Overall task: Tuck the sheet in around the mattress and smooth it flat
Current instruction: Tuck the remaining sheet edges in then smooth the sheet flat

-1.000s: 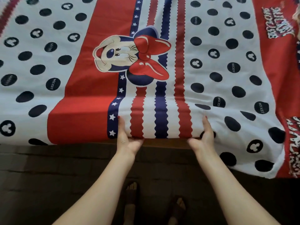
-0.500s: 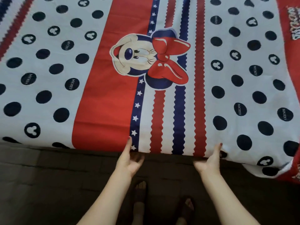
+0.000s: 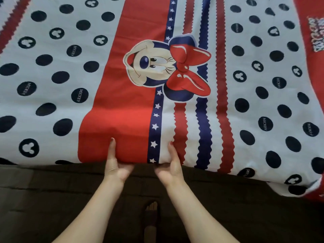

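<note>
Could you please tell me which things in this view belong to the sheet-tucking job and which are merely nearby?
Part of the job:
- sheet, printed with dots and stripes
- left hand, gripping its near edge
- right hand, gripping its near edge

Merely nearby:
- dark floor
- sandalled foot

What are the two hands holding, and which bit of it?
Both the left hand and right hand grip the sheet at its near edge, thumbs on top, fingers curled underneath.
</note>
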